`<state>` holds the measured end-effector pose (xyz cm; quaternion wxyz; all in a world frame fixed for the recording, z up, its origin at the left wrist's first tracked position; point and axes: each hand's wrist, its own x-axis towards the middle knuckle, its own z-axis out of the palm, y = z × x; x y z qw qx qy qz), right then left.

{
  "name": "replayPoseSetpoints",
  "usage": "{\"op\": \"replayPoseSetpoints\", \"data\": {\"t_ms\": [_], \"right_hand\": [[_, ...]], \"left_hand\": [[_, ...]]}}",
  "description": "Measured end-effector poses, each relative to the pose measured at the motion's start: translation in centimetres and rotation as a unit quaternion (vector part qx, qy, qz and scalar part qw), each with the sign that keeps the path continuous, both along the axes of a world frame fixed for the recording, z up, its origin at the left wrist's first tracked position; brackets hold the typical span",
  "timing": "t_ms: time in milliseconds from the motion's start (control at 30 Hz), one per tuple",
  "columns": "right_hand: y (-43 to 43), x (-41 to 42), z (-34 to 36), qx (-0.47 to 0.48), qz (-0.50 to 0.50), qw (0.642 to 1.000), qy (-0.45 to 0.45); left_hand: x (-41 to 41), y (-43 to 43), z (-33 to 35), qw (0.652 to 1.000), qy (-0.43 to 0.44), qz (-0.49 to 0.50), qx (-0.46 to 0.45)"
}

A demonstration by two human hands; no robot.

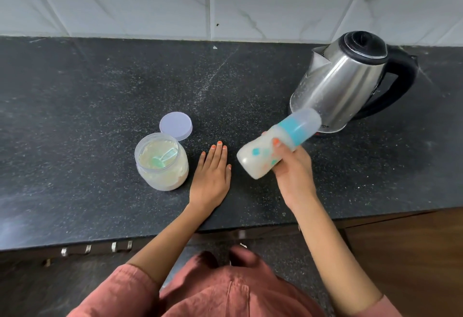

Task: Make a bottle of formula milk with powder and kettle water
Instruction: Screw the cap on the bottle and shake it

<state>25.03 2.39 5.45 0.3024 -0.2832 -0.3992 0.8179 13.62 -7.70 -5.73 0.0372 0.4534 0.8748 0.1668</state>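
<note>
My right hand (292,168) grips a baby bottle (258,155) above the counter. The bottle is tilted, its capped top with a blue collar pointing up and right toward the kettle, and it holds milky white liquid; it looks blurred. Flat on the black counter (100,106) rests my left hand (213,173), fingers straight, just right of the open powder jar (161,162). A pale green scoop (164,160) lies in the powder. The jar's lid (176,125) lies behind it. A steel kettle (343,83) with a black handle stands at the back right.
A white marble-tiled wall (225,0) rises behind the counter. The counter's front edge runs below my forearms, with drawer handles (97,249) under it at the left and a wooden cabinet front (413,254) at the right.
</note>
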Motion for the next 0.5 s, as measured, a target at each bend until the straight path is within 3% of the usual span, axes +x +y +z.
{"op": "replayPoseSetpoints", "data": {"t_ms": [100,267,333,433,500], "right_hand": [[0.5,-0.5,0.2,-0.053,-0.062,0.995,0.064],[-1.3,0.3,-0.8,0.064,0.087,0.992,-0.072],[-0.6,0.3,-0.3,0.055,0.058,0.996,-0.04],[0.7,-0.4,0.4,-0.048,-0.054,0.995,0.067],[0.4,-0.5,0.1,-0.055,-0.057,0.995,0.054]], "left_hand": [[0.1,0.1,0.0,1.0,-0.009,0.0,-0.001],[-0.1,-0.2,-0.2,1.0,0.014,-0.021,-0.004],[0.0,-0.1,0.0,1.0,0.011,-0.011,0.006],[0.1,0.0,0.1,1.0,0.001,0.003,0.003],[0.1,0.0,0.0,1.0,-0.005,0.002,0.0]]}}
